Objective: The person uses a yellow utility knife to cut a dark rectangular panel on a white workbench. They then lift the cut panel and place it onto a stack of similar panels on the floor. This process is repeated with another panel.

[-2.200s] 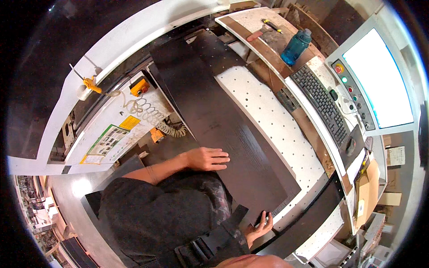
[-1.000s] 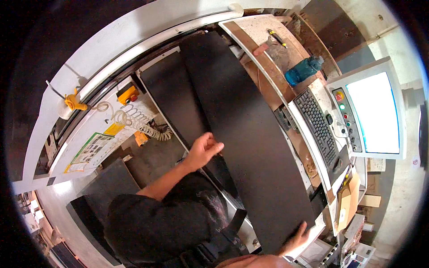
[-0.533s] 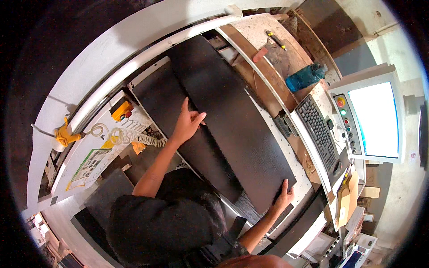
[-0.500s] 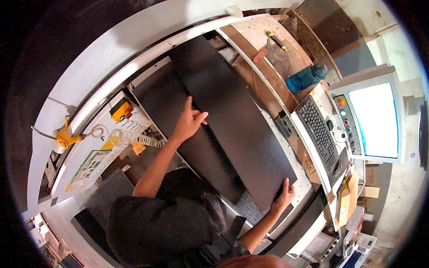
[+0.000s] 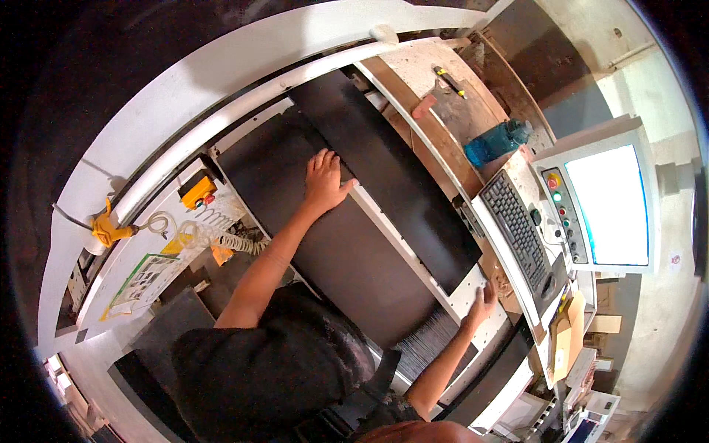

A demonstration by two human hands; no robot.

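Observation:
Two long dark panels lie side by side on a white perforated machine table (image 5: pixel 484 325). The far dark panel (image 5: pixel 391 177) is set apart from the near dark panel (image 5: pixel 354 255), and a pale strip of table shows between them. My left hand (image 5: pixel 325 183) rests with fingers spread at the inner edges of the panels, thumb out over the strip. My right hand (image 5: pixel 478 308) is over the white table by the far panel's right corner, its fingers apart and holding nothing. A streaked black area (image 5: pixel 436 340) shows at the near panel's right end.
To the right stand a keyboard (image 5: pixel 509 215) and a monitor (image 5: pixel 605 207) with a button panel. Beyond the table, a blue bottle (image 5: pixel 496 144) and a cutter knife (image 5: pixel 450 81) lie on a wooden shelf. A coiled hose (image 5: pixel 244 244) and a yellow switch box (image 5: pixel 197 192) are at left.
The far panel has shifted away from me, uncovering the pale strip between the panels. My right hand has come off its corner. My left hand has gone from pointing to lying flatter.

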